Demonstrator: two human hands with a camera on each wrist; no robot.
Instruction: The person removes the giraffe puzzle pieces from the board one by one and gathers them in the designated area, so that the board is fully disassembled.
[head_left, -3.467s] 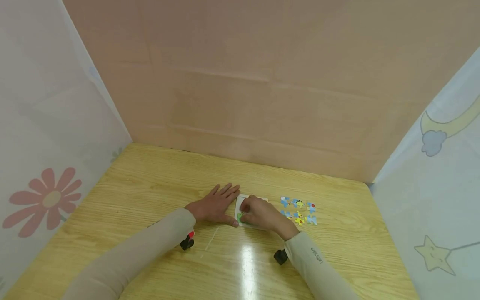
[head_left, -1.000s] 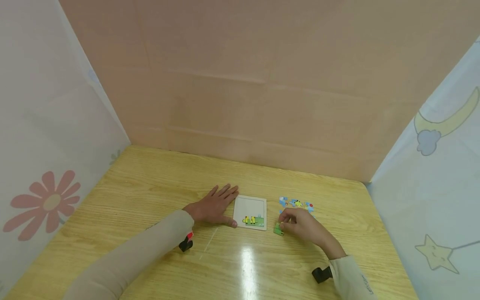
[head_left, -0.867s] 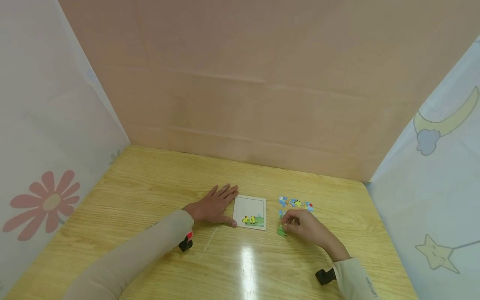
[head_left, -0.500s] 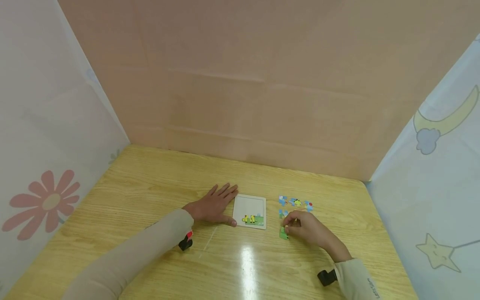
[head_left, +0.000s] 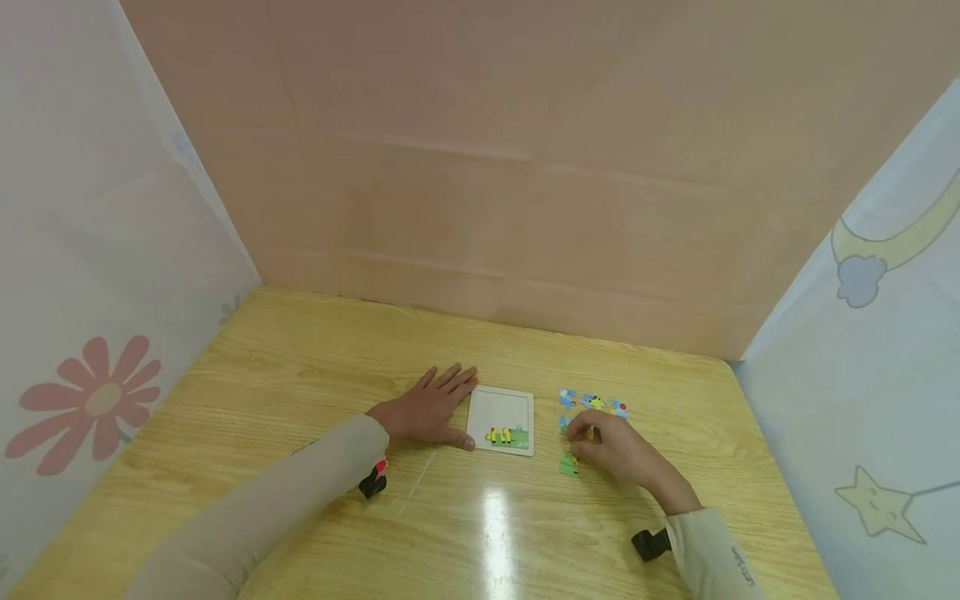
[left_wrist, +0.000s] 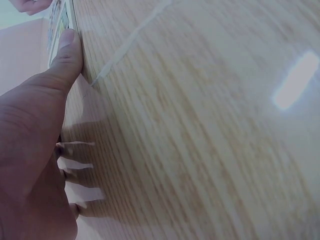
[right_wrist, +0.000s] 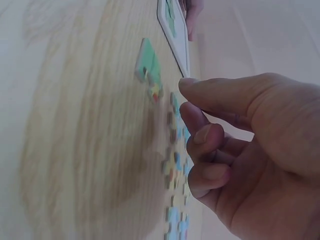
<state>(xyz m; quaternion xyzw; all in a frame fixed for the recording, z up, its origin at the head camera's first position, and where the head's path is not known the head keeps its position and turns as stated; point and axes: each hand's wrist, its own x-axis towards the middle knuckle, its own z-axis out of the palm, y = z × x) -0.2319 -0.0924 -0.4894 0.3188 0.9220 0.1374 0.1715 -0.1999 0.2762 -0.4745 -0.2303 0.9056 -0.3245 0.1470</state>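
Observation:
My left hand (head_left: 427, 412) lies with fingers spread on the table, its thumb and fingertips at the left edge of a white square puzzle tray (head_left: 498, 408). Joined green and yellow puzzle pieces (head_left: 513, 437) sit in the tray's lower right part. To the right of the tray, my right hand (head_left: 609, 442) hovers over loose pieces, fingers loosely bent, thumb and index finger apart with nothing between them. Just beside its thumb a green puzzle piece (right_wrist: 148, 60) lies flat on the table. Part of the lower row of loose pieces is hidden under this hand.
Several blue and yellow puzzle pieces (head_left: 592, 402) lie in rows right of the tray. The wooden table (head_left: 330, 350) meets a tan back wall (head_left: 450, 208), with printed cloth at both sides. Light glares off the table in front of the tray.
My right hand has left the tray, brought the green puzzle piece to the table right of it and let go, then lifted slightly away. The left hand has stayed still.

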